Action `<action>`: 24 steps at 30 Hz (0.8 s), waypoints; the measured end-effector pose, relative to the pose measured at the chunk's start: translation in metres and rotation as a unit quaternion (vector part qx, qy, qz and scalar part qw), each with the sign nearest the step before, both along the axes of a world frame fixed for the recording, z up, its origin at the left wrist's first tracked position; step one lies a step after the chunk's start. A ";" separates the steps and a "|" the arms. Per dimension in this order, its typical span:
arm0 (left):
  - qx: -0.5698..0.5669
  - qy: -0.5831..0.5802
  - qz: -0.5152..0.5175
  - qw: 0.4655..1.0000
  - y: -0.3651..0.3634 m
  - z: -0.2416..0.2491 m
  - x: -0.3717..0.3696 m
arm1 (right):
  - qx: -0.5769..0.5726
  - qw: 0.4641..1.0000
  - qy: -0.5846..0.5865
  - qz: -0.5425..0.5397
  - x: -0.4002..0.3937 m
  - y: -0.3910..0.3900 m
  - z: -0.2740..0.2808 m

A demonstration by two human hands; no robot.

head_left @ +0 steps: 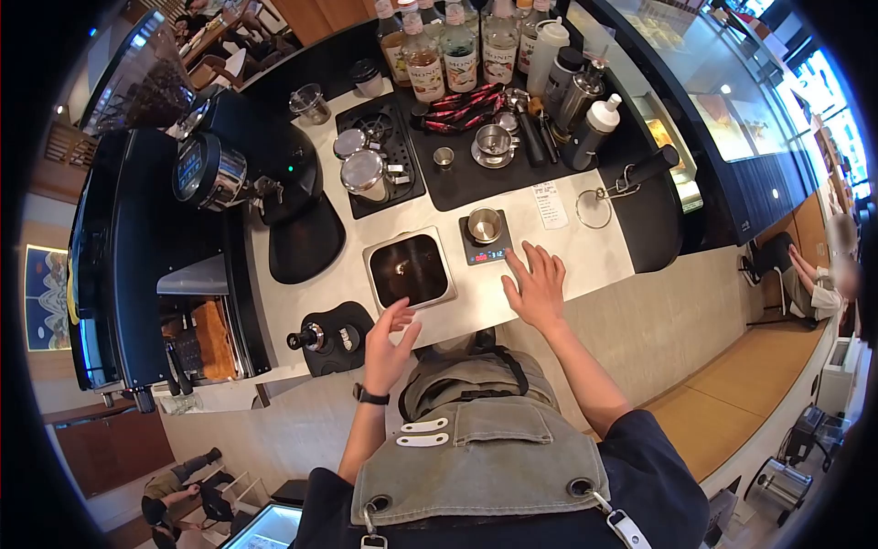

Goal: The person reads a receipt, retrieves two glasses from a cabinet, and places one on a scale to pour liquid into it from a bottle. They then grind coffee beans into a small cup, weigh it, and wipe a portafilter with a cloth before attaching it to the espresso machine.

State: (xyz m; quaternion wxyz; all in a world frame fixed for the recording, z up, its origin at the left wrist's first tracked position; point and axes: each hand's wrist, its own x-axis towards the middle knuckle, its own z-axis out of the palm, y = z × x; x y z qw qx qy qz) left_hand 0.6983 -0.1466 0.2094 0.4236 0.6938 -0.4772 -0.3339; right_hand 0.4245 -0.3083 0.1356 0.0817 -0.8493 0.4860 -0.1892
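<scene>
A small metal cup [485, 225] stands on a black digital scale [473, 247] whose display is lit in red and blue. My right hand [538, 285] is beside the scale, its fingers spread and the index fingertip close to the display's right end. Nothing is in it. My left hand [390, 343], with a dark watch on the wrist, hovers at the front edge of a square steel knock bin [448, 291] set in the counter, fingers apart and holding nothing. Left of that hand, a tamper [314, 335] rests on a black mat [349, 316].
A coffee grinder [210, 174] and an espresso machine [119, 265] line the left side. Metal pitchers [364, 174] stand on a black tray [402, 137]. Syrup bottles [423, 69] crowd the back, near a cup on a saucer [494, 157]. A paper receipt [550, 205] lies right of the scale.
</scene>
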 end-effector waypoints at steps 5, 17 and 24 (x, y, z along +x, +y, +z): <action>0.030 -0.001 0.035 0.999 0.032 0.020 0.013 | -0.009 1.000 -0.028 -0.001 0.001 0.001 -0.002; -0.026 -0.030 0.029 0.999 0.063 0.046 0.087 | -0.016 0.999 -0.032 -0.034 0.007 0.006 -0.005; -0.077 -0.024 0.112 0.990 0.104 0.045 0.144 | 0.017 0.981 -0.085 -0.176 0.018 0.056 -0.015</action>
